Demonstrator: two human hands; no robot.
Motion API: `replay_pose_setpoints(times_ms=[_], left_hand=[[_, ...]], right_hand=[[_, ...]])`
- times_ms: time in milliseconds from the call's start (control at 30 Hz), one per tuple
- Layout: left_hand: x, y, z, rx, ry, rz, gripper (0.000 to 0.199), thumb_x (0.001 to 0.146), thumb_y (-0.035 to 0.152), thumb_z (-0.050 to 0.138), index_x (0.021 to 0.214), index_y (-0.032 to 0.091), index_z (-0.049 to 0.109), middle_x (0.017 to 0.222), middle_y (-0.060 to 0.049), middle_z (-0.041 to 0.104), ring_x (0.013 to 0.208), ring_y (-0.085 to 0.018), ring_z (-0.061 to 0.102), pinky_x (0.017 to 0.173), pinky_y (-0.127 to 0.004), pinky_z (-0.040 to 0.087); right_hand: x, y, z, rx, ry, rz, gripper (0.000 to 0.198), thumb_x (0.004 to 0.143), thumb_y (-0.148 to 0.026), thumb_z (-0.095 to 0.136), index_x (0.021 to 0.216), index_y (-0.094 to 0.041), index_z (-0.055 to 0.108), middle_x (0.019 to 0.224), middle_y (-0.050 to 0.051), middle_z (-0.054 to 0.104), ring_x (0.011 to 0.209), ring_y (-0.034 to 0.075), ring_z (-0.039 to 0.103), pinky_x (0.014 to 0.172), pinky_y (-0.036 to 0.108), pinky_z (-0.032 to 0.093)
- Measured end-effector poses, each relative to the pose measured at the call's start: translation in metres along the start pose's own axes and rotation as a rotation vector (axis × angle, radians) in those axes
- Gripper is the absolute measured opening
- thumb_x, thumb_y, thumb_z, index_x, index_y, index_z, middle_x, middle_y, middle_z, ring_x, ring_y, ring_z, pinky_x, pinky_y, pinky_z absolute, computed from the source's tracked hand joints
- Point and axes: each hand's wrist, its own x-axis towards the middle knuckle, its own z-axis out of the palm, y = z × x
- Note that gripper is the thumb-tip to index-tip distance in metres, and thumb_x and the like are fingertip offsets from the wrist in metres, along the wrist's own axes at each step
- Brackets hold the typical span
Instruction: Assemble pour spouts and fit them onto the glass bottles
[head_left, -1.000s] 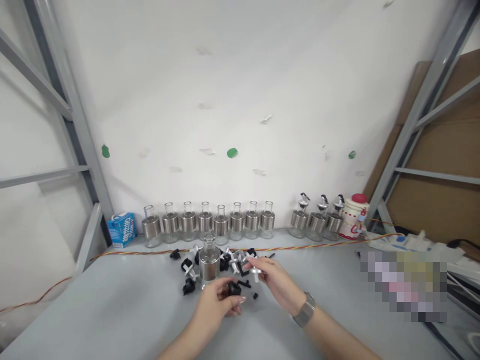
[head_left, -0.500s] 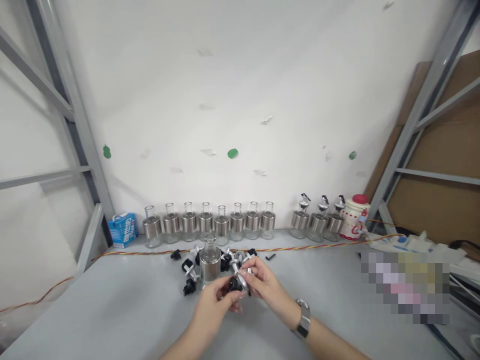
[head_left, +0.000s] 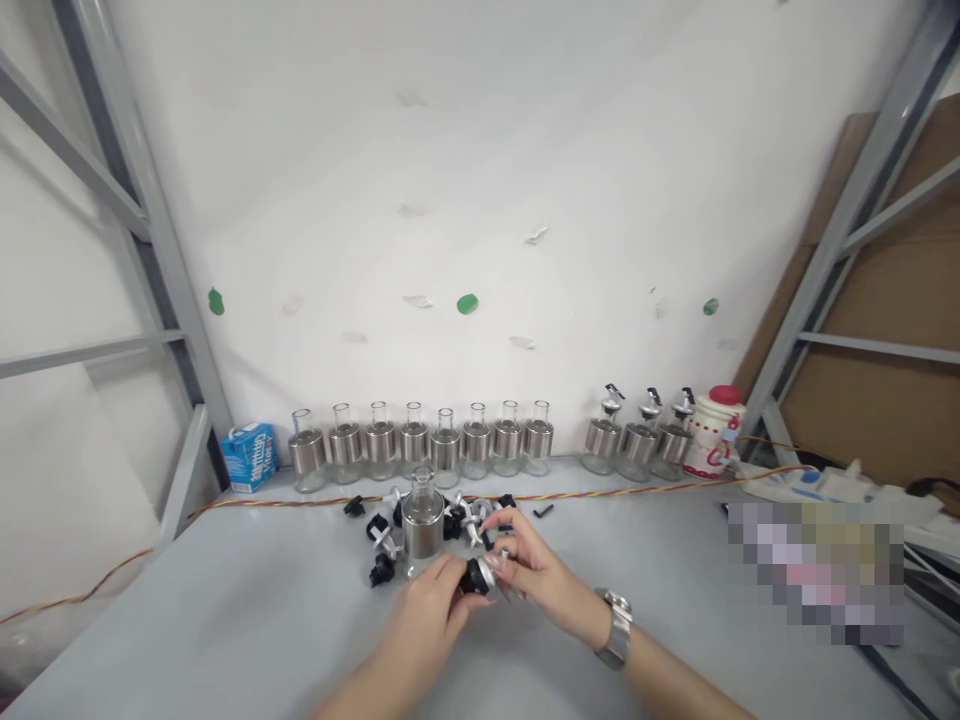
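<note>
Between my hands, low over the grey table, is a black and silver bottle pourer. My left hand is closed around its black end. From the other side, my right hand pinches its silver end between thumb and finger. An uncapped glass bottle with a steel sleeve stands upright just beyond my left hand. Around it lie several loose pourer parts, among them a black piece and a white and black piece. My fingers hide some of the pourer.
Several uncapped sleeved bottles line the wall. Three bottles with pourers stand to the right, beside a red-and-white container. A blue carton is at left. A twisted cable crosses the table; a power strip lies at right.
My hands have turned the pourer, so its silver end now points right toward my right hand. The right hand has shifted slightly right and down. The bottles stay put.
</note>
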Motion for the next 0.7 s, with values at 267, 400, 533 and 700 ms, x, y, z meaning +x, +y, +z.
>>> replay_pose_setpoints(times_ms=[267, 400, 533, 700], left_hand=[[-0.003, -0.003, -0.001, 0.444, -0.085, 0.167, 0.014, 0.082, 0.026, 0.043, 0.082, 0.017, 0.055, 0.079, -0.003, 0.06, 0.067, -0.019, 0.06, 0.057, -0.027, 0.044], [-0.003, -0.003, -0.003, 0.397, -0.111, 0.138, 0.016, 0.083, 0.027, 0.042, 0.083, 0.017, 0.054, 0.08, -0.003, 0.06, 0.07, -0.019, 0.06, 0.06, -0.027, 0.045], [-0.004, -0.002, -0.005, 0.311, -0.114, 0.101, 0.016, 0.083, 0.027, 0.04, 0.085, 0.018, 0.053, 0.083, -0.002, 0.059, 0.072, -0.019, 0.059, 0.062, -0.028, 0.045], [-0.006, -0.004, 0.001, 0.348, -0.084, 0.159, 0.017, 0.083, 0.028, 0.039, 0.082, 0.018, 0.052, 0.081, -0.003, 0.058, 0.069, -0.019, 0.058, 0.058, -0.027, 0.043]], right_hand=[[-0.005, -0.002, 0.008, -0.117, 0.021, 0.02, 0.028, 0.083, -0.038, 0.043, 0.104, -0.023, 0.033, 0.062, -0.006, 0.036, 0.048, 0.006, 0.032, 0.045, 0.019, 0.025], [-0.008, 0.001, 0.013, -0.15, 0.037, -0.002, 0.027, 0.084, -0.039, 0.04, 0.104, -0.022, 0.033, 0.062, -0.006, 0.037, 0.049, 0.007, 0.032, 0.048, 0.02, 0.026], [-0.01, 0.003, 0.017, -0.144, 0.047, 0.001, 0.027, 0.084, -0.04, 0.039, 0.102, -0.021, 0.033, 0.063, -0.005, 0.039, 0.052, 0.008, 0.035, 0.05, 0.021, 0.029], [-0.009, 0.0, 0.018, -0.134, 0.064, -0.022, 0.026, 0.083, -0.039, 0.042, 0.1, -0.02, 0.036, 0.062, -0.005, 0.04, 0.054, 0.008, 0.039, 0.051, 0.021, 0.032]])
